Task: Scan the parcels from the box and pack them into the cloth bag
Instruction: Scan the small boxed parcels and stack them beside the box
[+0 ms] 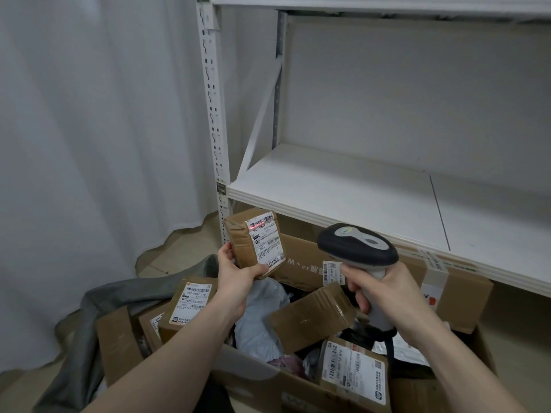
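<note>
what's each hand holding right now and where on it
The left hand grips a small cardboard parcel by its lower end. The right hand grips the barcode scanner by its handle.

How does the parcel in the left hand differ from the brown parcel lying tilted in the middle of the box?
The held parcel is raised upright by the left hand; the tilted parcel lies in the box, untouched. The held parcel shows a white label with a red scanner line; the tilted parcel shows only tape. Both are brown cardboard.
</note>
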